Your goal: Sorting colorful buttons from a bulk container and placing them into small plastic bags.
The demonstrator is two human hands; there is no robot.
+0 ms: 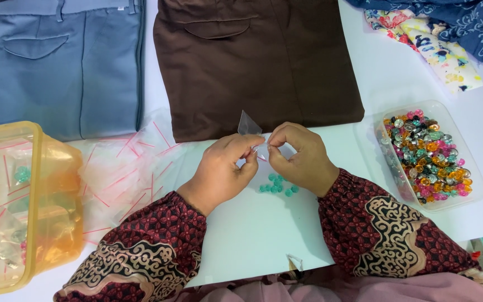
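Observation:
My left hand and my right hand meet at the middle of the white table, both pinching a small clear zip bag with a red strip at its mouth. The bag sticks up between the fingertips. Just below my hands lies a small heap of teal beads on the table. Both wrists wear dark red patterned sleeves.
A clear tray of mixed coloured beads sits at the right. Loose zip bags are spread at the left beside a yellow plastic tub. Folded brown trousers, grey trousers and patterned cloths lie at the back.

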